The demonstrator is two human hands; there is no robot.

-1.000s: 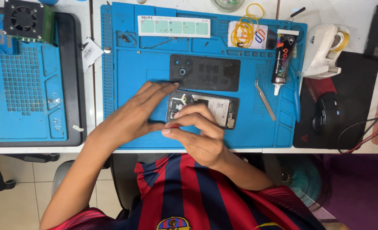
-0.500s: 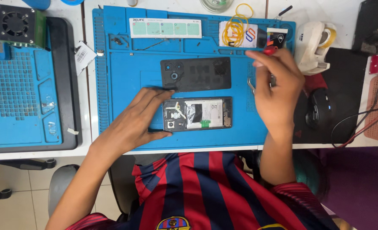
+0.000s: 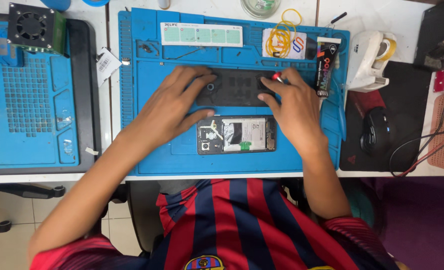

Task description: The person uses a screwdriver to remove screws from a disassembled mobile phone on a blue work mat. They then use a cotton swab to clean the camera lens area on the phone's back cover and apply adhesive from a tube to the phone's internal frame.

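While both forearms reach forward from the lower edge of the view, the hands meet over a dark phone back cover (image 3: 234,87) lying flat on the blue repair mat (image 3: 147,145). Left hand (image 3: 174,107): palm down, fingers spread and extended, tips resting on the cover's left end, thumb stretched toward the opened phone (image 3: 237,135) just below. Nothing is gripped; the hand presses flat. Right hand (image 3: 292,107): palm down, wrist angled inward, fingers curled and pinched around a small red-tipped tool (image 3: 278,76) at the cover's right end; the tool's body is hidden by the fingers. The opened phone lies face down, internals exposed, parallel to the cover and just beside it, nearer the person. A black glue tube (image 3: 326,67) lies right of the right hand, near yellow rubber bands (image 3: 282,35). A white tape dispenser (image 3: 372,57) and black computer mouse (image 3: 377,130) sit further right on the surface. A small fan unit (image 3: 32,25) stands at far left.
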